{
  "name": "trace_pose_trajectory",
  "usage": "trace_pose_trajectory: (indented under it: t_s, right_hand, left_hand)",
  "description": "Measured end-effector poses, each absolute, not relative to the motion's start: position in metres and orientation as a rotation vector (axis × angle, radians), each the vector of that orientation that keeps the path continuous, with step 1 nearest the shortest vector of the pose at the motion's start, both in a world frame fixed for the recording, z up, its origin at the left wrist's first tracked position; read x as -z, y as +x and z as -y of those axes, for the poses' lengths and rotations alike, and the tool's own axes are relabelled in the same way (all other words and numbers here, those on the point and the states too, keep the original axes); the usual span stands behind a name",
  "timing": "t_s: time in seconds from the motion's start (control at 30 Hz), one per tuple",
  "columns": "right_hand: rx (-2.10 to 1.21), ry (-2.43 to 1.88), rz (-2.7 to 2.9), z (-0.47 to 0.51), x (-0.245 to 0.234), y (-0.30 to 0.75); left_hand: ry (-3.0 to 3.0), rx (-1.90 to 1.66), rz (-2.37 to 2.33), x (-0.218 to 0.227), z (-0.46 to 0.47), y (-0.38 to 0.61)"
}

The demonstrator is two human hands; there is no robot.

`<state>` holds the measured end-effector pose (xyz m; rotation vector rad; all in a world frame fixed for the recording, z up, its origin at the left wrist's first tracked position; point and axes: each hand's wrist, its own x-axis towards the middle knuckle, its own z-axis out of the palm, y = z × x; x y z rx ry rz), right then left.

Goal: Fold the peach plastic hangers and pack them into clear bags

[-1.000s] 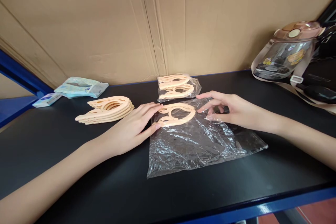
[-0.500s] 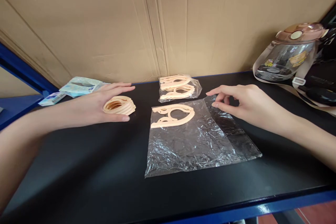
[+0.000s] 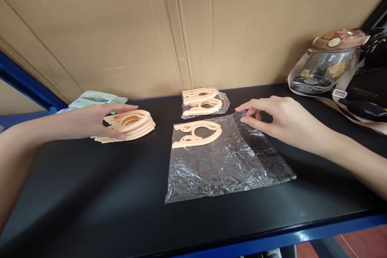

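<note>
My left hand [image 3: 87,121] is at a stack of peach plastic folding hangers [image 3: 139,125] on the left of the black table. Its thumb lies along the near edge and its fingers along the far edge, closed around the upper part of the stack. The palm hides the stack's left end. My right hand [image 3: 272,119] hovers by the top right of a clear plastic bag [image 3: 211,173], thumb and index fingertips apart with nothing seen between them. One folded hanger [image 3: 196,134] shows at the bag's upper left. Behind it lies a bagged set of hangers [image 3: 202,102].
A blue tissue pack [image 3: 96,98] lies at the back left. At the back right stands a clear water bottle [image 3: 320,64] with a strap, beside a black bag [image 3: 369,84]. Cardboard [image 3: 121,28] walls the back, and a blue rail [image 3: 287,236] edges the front.
My left hand has moved left and closed around the stack of hangers, so more of the stack shows. My right hand keeps its place by the bag. The view has shifted slightly.
</note>
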<state>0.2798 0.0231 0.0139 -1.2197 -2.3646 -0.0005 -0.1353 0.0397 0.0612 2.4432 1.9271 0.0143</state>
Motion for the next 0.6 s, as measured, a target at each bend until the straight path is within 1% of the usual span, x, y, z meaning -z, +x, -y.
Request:
trace_pose_trajectory:
  t_s: [0.07,0.2,0.3,0.5,0.6]
  right_hand:
    - [0.01,-1.211,2.363,-0.023,-0.014,0.28]
    - [0.02,-1.189,2.352,-0.02,-0.013,0.276]
    - [-0.019,-1.111,2.348,-0.012,-0.012,0.268]
    - [-0.151,-0.857,2.394,0.008,-0.007,0.244]
    - [-0.155,-0.756,2.441,0.014,-0.005,0.237]
  left_hand:
    - [2.406,-0.072,-1.952,-0.066,-0.039,-0.129]
    - [2.478,-0.307,-1.933,-0.066,-0.032,-0.102]
    - [2.686,-0.484,-1.741,-0.053,-0.021,-0.072]
    - [2.907,-0.532,-1.288,-0.013,0.011,-0.02]
    - [2.953,-0.648,-1.115,-0.002,0.024,-0.007]
